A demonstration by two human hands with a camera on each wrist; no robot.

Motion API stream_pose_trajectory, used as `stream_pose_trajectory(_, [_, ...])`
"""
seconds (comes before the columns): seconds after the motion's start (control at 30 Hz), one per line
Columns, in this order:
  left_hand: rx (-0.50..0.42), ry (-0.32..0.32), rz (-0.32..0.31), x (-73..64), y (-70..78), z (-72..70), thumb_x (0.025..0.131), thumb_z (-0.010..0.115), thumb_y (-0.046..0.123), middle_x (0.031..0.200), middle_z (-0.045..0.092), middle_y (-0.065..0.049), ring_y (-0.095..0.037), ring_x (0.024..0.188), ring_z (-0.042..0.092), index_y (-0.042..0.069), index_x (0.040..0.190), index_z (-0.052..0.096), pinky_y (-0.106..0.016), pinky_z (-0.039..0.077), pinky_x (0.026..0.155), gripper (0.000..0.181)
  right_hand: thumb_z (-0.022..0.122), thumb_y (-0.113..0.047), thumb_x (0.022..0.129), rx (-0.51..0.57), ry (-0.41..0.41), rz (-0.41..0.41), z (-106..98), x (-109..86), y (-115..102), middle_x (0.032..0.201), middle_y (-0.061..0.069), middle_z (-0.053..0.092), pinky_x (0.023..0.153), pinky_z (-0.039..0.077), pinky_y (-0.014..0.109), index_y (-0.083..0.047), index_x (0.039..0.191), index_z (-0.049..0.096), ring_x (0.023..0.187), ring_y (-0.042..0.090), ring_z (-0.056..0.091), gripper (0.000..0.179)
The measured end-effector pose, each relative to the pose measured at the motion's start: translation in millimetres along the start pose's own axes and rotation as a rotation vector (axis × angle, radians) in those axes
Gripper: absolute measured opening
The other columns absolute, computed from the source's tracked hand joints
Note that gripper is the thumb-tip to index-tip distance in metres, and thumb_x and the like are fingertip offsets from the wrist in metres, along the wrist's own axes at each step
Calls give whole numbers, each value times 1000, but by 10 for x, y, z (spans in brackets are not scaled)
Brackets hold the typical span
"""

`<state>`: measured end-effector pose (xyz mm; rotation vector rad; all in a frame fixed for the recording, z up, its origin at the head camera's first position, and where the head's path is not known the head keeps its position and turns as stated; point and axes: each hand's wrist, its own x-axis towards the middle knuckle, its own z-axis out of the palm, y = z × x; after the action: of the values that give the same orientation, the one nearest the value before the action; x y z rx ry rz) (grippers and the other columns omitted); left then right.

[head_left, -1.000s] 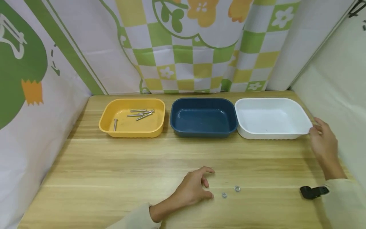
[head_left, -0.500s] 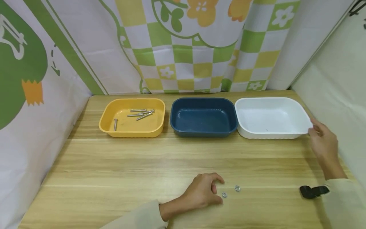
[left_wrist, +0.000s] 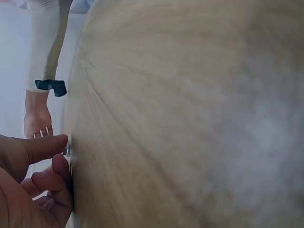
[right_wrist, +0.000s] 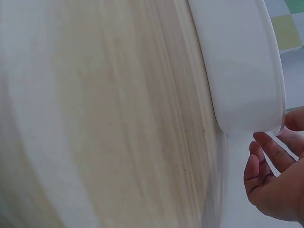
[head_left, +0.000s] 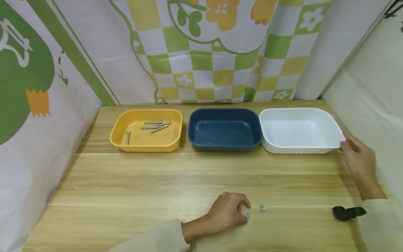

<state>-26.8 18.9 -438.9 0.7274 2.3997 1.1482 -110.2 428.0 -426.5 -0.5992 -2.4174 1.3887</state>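
My left hand [head_left: 227, 212] is low over the table, thumb and index finger curled round a small metal nut [head_left: 247, 216]. In the left wrist view the nut [left_wrist: 67, 148] shows between the thumb tip and index fingertip, at the tabletop. Just to its right lies a second nut [head_left: 262, 208], untouched. At the far right, my right hand [head_left: 360, 159] grips the rim at the near right corner of a white tray [head_left: 296, 148]. The right wrist view has the fingers of the right hand [right_wrist: 280, 175] at the rim of the white tray [right_wrist: 242, 71].
Left of the white tray stands a dark blue tray [head_left: 225, 148], then a yellow tray [head_left: 148, 148] with several metal screws [head_left: 158, 128] inside. A patterned curtain [head_left: 201, 70] hangs behind the wooden table [head_left: 151, 182]. A black strap mount [head_left: 347, 213] sits by the right sleeve.
My left hand has moved right to the nearer nut, and its thumb and index finger have closed in round it. The right hand stays at the white tray's corner.
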Motion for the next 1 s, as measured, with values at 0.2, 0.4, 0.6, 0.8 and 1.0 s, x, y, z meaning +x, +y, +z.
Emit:
stream_pose_trajectory(0.2, [39, 2, 8, 26, 21, 14, 74, 85, -1, 55, 51, 14, 3, 46, 46, 7, 101, 75, -14, 42, 49, 29, 56, -16, 98, 35, -23, -8, -31, 6, 5, 81, -41, 58, 64, 40, 3, -20, 146, 52, 74, -17, 54, 49])
stream_pose_trajectory(0.4, [78, -6, 19, 60, 42, 30, 75, 85, -1, 56, 52, 14, 3, 47, 46, 7, 101, 75, -14, 42, 50, 29, 56, -13, 98, 71, -45, -20, -30, 16, -12, 83, -40, 59, 63, 43, 4, -17, 147, 50, 70, -15, 58, 49])
stream_pose_trajectory(0.6, [94, -6, 41, 66, 51, 46, 76, 83, -2, 60, 54, 13, 4, 52, 48, 7, 92, 75, -12, 42, 54, 20, 57, -16, 99, 80, -41, -6, -21, 21, -1, 83, -39, 59, 63, 45, 5, -17, 147, 50, 70, -14, 58, 49])
stream_pose_trajectory(0.8, [126, -35, 79, 51, 48, 38, 79, 81, -3, 65, 61, 9, 6, 56, 50, 5, 85, 74, -8, 43, 58, 12, 57, -17, 99, 90, -42, -3, -18, 30, 7, 83, -39, 59, 64, 45, 5, -14, 147, 49, 71, -14, 58, 49])
stream_pose_trajectory(1.0, [149, -52, 82, 33, 68, 27, 81, 79, -3, 70, 65, 7, 6, 58, 52, 3, 87, 75, -7, 43, 58, 8, 57, -13, 99, 135, -50, -8, -24, 33, 11, 84, -37, 61, 64, 46, 5, -12, 147, 49, 69, -13, 60, 49])
